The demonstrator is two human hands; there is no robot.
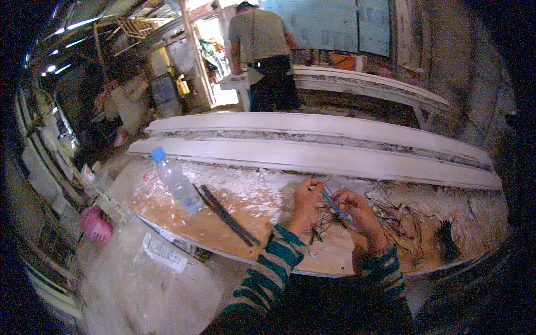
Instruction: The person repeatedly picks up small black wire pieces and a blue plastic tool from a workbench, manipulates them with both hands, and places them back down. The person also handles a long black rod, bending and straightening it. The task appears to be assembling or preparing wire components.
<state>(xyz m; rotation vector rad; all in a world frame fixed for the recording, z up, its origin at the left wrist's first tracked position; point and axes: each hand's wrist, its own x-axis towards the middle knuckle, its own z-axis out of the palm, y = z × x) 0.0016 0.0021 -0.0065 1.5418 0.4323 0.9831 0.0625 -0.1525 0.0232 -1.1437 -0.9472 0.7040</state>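
Over the worktable (223,178), my left hand (306,205) and my right hand (359,213) are close together, fingers closed in a pinch. Between them runs a thin bluish strand (334,204), perhaps cord or wire; both hands grip it, and its exact kind is too small to make out. Thin dark strands (405,223), like bits of wire or twigs, lie tangled on the wood beside my right hand. A dark tuft of similar strands (446,240) rests farther right. To the left of my left hand lie two long dark rods (226,215), side by side.
Two long white moulded boards (312,157) span the table's far side. A clear bottle with a blue cap (176,181) stands at the left. Beyond, a person (259,50) bends over another bench (363,84). A pink bundle (96,224) sits at the far left, low down.
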